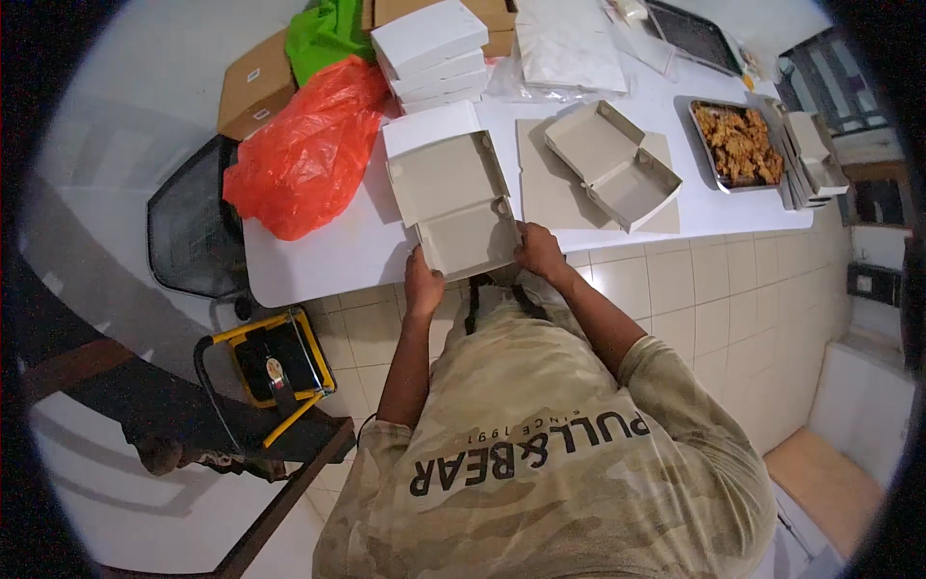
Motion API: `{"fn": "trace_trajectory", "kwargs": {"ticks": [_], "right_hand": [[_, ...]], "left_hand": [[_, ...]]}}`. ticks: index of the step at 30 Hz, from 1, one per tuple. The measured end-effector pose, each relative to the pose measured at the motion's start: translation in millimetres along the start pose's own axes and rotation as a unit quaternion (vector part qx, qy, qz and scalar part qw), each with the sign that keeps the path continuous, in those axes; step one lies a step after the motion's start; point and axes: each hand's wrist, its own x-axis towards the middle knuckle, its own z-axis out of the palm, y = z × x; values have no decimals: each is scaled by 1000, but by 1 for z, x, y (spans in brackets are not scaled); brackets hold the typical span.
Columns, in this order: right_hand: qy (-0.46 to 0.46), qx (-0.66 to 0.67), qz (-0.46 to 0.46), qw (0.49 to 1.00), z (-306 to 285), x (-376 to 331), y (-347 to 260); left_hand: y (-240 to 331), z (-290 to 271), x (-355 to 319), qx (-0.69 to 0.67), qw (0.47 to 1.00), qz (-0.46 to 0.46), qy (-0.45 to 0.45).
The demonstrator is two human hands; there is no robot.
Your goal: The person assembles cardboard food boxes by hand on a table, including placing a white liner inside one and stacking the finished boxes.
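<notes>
Box (461, 205): thin card, light, likely creases easily; best held at near-edge flaps. Left hand (422, 285) pinches 7 o'clock corner, right hand (538, 251) grips 5 o'clock edge. Table (328, 261) beneath.

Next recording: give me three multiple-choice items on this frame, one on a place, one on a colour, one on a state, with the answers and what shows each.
1. Where does the tray of fried food sit?
A. at the right end of the white table
B. on the floor
C. on the black chair

2. What colour is the plastic bag lying on the table's left part?
A. blue
B. orange-red
C. black

3. How is the cardboard box between the left hand and the right hand?
A. closed and taped
B. crushed flat
C. open, lid laid back

Answers: 1 A, the tray lies on the tabletop near its right end. 2 B, the bag is bright orange-red. 3 C, the inside of both halves shows, with a hand on each near corner.
</notes>
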Motion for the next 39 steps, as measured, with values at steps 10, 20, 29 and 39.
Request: {"fn": "trace_trajectory", "kwargs": {"ticks": [10,20,29,39], "right_hand": [[87,115,-19,989,-77,-73,1],[147,156,-45,976,-122,-199,90],[201,327,102,918,-172,-342,226],[219,445,192,847,-162,-393,268]], "left_hand": [[91,-31,-41,-190,980,7,-50],[169,61,-103,-379,919,0,-111],[254,215,-158,-450,838,-38,-306],[306,274,-153,-389,830,-96,-388]]}}
